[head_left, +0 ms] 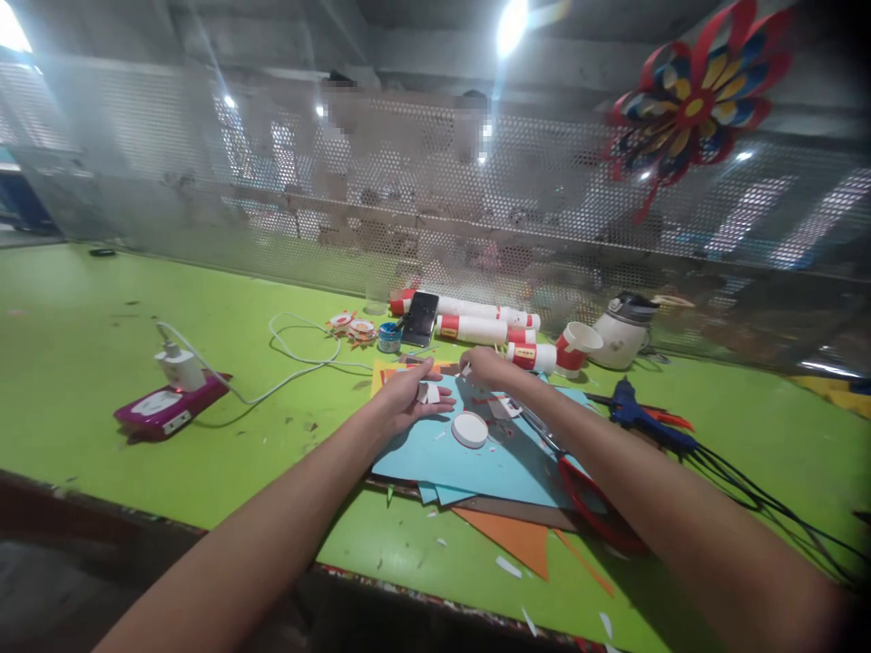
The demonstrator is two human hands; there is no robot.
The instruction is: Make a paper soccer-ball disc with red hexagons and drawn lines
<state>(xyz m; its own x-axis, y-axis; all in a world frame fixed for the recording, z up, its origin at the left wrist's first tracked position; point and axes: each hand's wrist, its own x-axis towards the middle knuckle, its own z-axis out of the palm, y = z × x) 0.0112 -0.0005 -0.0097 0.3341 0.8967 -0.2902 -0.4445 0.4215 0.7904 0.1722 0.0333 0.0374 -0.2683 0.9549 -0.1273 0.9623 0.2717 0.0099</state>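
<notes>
My left hand [406, 399] is palm up, thumb raised and fingers stretched, holding small white paper pieces [428, 393] across its fingers. My right hand [484, 367] is closed, its fingertips bent down over the far part of the blue paper sheets [422, 453]; what it pinches is mostly hidden. A round white disc [469, 430], like a cup's base, lies on the blue sheet in front of both hands. Beside it are a white cut piece [504, 408] and several scraps. Red-handled scissors [578, 490] lie partly under my right forearm.
Behind the hands stand a phone [420, 319], a small blue jar [390, 337], paper-cup tubes [473, 328], a cup [577, 345] and a kettle [622, 331]. A blue glue gun [632, 413] with cables lies right. A purple power strip [170, 408] with a charger is left.
</notes>
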